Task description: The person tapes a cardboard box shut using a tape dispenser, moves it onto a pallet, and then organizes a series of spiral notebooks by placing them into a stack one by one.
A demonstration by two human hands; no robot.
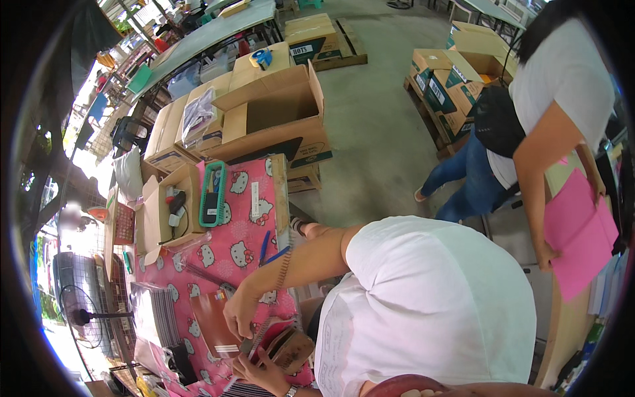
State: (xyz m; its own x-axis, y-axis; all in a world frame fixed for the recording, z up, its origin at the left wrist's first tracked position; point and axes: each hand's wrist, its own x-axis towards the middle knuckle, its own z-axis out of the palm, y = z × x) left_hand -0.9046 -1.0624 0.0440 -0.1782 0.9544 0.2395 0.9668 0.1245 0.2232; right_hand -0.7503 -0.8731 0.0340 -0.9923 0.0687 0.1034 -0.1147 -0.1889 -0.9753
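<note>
My right hand [241,312] reaches over the table with its fingers bent down and pinched at the edge of a small bound stack. What sits between its fingertips is too small to name. My left hand [263,377], with a watch at the wrist, closes on the near side of the same spot; what it grips is partly hidden. A row of spiral binding [262,329] shows between the hands. Beside them lies a brown rounded block [291,352]. A brown-covered notebook [213,323] lies past my right hand. A loose spiral coil [284,270] lies against my right forearm.
A pink patterned cloth [228,192] covers the table. On it are a green basket [212,195], an open carton [178,221], blue pens [264,246] and stacked notebooks [154,311]. Large cartons [271,119] stand beyond. A co-worker handles pink sheets [579,228] at the right.
</note>
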